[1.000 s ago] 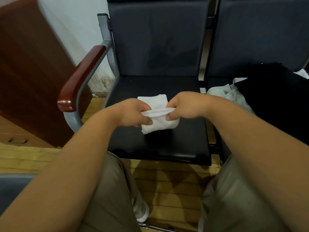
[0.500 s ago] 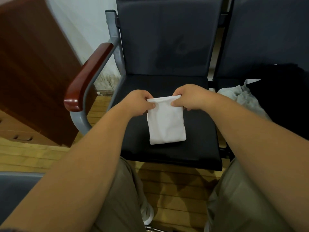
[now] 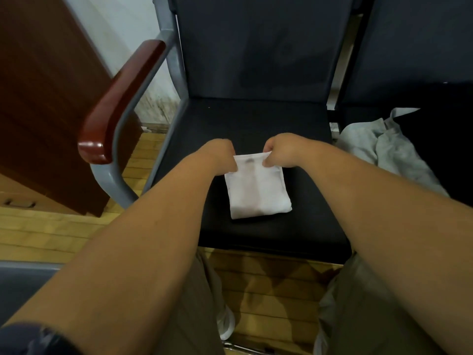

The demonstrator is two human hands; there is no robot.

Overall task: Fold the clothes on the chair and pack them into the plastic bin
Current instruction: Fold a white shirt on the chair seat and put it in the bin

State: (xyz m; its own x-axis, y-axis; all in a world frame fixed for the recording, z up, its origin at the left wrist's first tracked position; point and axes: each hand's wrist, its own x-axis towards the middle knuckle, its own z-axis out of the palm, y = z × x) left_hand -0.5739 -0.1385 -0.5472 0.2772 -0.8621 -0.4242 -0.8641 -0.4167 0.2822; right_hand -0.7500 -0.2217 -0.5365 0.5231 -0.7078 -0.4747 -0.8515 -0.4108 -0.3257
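Left hand point(image 3: 220, 156): fingers curled, pinching the far left corner of the white cloth point(image 3: 258, 190). Right hand point(image 3: 280, 149): same grip on the far right corner, thumb on the near side of the hem. I read both as firm pinches, with the far edge stretched straight between them.

The cloth is folded to a compact rectangle, several layers thick. Its near end lies flat on the seat point(image 3: 256, 119). It sits toward the front of the seat, about centre. There's a faint dark mark just under the held edge; I can't tell what it is.

The chair has a black padded seat and back point(image 3: 256, 47) and a grey metal frame. There's a red-brown wooden armrest point(image 3: 120, 103) on its left side, well apart from the cloth.

The neighbouring seat point(image 3: 358, 116) on the right holds the unfolded stuff. A crumpled grey garment point(image 3: 389, 152) lies at its left edge and a black garment point(image 3: 450, 129) just beyond, the two touching.

A dark wooden cabinet point(image 3: 46, 98) stands left of the chair, against a white wall point(image 3: 122, 29). The floor point(image 3: 51, 231) is wood plank.

Khaki trousers point(image 3: 358, 316) cover both knees at the bottom of the view, with a white shoe point(image 3: 226, 325) on the floor between them. There's a grey-blue surface point(image 3: 23, 283) at the lower left; I can't identify it.
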